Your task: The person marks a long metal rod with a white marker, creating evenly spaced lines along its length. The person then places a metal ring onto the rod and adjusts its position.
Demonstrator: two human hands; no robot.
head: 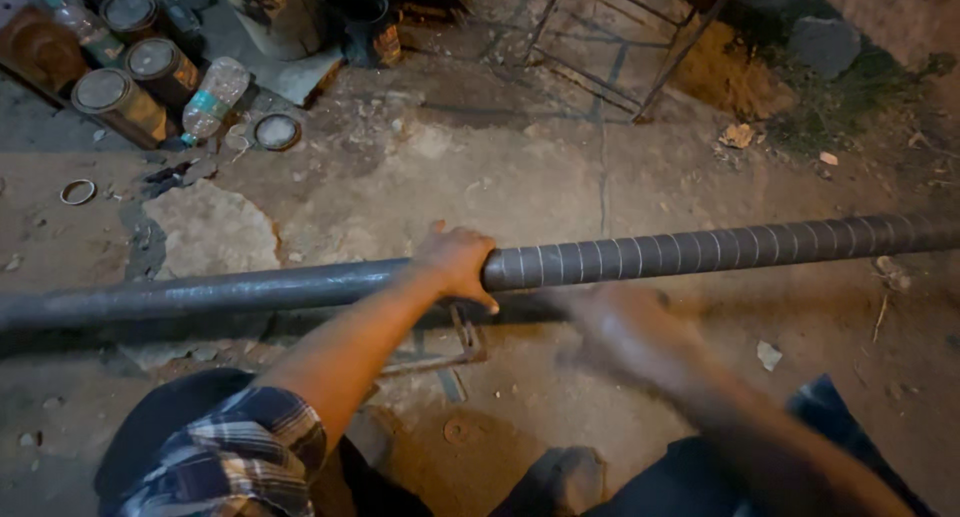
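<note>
Gripping the long dark pipe (pixel 300 287) from above, the left hand (pixel 458 262) is clenched around it just where the plain stretch gives way to a stretch wound with a dark strip, its turns showing as pale slanted lines (pixel 700 252). The pipe lies nearly level across the whole view, held up off the ground in front of the person's knees. The right hand (pixel 625 327) is a blur just under and in front of the wrapped part; whether it is closed on anything cannot be told. Judging from this, the winding of the pipe is the step in hand, with the covered part to the right and the bare part to the left; any further turn would call for the left hand to keep the pipe steady. Below is a bare dirt floor (pixel 520 167) with a flat stone (pixel 210 232), several round tins (pixel 120 97), a plastic bottle (pixel 213 97) and a metal frame (pixel 620 47) at the far side, lit dimly.
</note>
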